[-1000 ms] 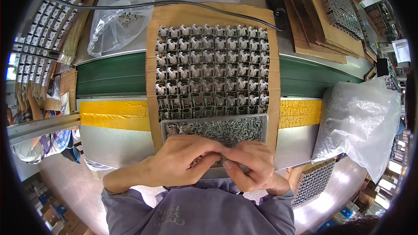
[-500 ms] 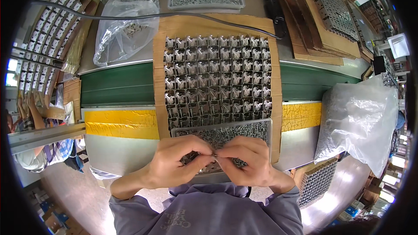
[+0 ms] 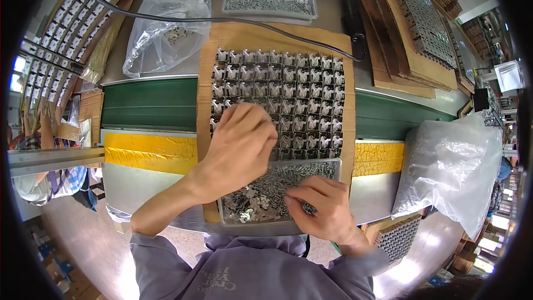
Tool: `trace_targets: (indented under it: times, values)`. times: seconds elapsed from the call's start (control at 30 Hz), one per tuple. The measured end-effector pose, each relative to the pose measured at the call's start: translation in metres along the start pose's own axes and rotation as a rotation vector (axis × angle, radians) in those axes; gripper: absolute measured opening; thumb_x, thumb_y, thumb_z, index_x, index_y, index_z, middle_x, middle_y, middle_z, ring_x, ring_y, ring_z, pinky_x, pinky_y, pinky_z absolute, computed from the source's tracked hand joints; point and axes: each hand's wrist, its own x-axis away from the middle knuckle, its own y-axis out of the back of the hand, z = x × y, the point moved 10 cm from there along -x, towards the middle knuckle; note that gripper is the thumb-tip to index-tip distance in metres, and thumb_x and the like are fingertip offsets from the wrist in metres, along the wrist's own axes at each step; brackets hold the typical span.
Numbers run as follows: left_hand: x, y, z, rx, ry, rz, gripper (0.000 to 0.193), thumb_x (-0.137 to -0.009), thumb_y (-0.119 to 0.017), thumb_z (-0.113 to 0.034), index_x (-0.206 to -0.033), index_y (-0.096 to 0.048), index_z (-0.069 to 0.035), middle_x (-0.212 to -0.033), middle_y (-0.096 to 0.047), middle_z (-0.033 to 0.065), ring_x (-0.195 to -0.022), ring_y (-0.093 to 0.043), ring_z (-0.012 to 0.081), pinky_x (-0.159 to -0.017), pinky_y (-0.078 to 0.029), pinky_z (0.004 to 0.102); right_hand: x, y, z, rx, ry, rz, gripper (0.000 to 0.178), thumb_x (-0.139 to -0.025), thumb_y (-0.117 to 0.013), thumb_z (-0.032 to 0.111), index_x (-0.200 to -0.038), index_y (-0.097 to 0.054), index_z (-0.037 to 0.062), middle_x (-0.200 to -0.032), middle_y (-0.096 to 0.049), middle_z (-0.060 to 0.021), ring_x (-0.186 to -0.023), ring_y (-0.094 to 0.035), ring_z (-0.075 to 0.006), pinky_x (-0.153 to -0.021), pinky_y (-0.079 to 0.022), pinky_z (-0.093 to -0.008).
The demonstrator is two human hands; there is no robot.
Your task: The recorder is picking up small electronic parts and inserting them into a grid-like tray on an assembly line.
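Under the left hand [image 3: 241, 144], small metal clips [image 3: 288, 94] are standing in rows on a cardboard sheet [image 3: 348, 100]. That hand, fingers bent, is setting one down; knocking neighbours could tip them. Beside it, the right hand [image 3: 325, 205] is pinching loose clips in the clear tray [image 3: 233, 219], maybe dropping some.

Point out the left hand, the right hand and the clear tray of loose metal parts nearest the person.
left hand [image 3: 240, 145], head view, back of the hand.
right hand [image 3: 325, 206], head view, back of the hand.
clear tray [image 3: 233, 223], head view, its lower left rim.
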Motion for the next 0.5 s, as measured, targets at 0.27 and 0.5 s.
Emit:
trace_targets:
  times: [0.27, 0.5]
  values:
    - [-0.003, -0.002, -0.008, -0.129, -0.038, -0.015, 0.01, -0.077, -0.074, -0.004, -0.085, -0.067, -0.005, -0.096, -0.061, 0.0065, -0.1, -0.059, 0.0273, -0.093, -0.045, 0.042, 0.001, 0.006, -0.005, -0.074, -0.008, -0.084, 0.016, -0.071, -0.077, -0.005, -0.085, -0.073, 0.0011, -0.077, -0.07, -0.0108, -0.063, -0.069, -0.0255, -0.056, -0.054, -0.0331]
    - [-0.006, -0.001, -0.018, -0.213, -0.103, 0.027, 0.008, -0.077, -0.074, -0.006, -0.081, -0.067, -0.005, -0.093, -0.06, 0.0065, -0.099, -0.059, 0.0267, -0.094, -0.045, 0.0422, 0.011, 0.008, -0.012, -0.165, -0.052, -0.107, 0.02, -0.072, -0.071, -0.008, -0.091, -0.073, -0.0009, -0.073, -0.069, -0.012, -0.059, -0.068, -0.0252, -0.056, -0.054, -0.0319]
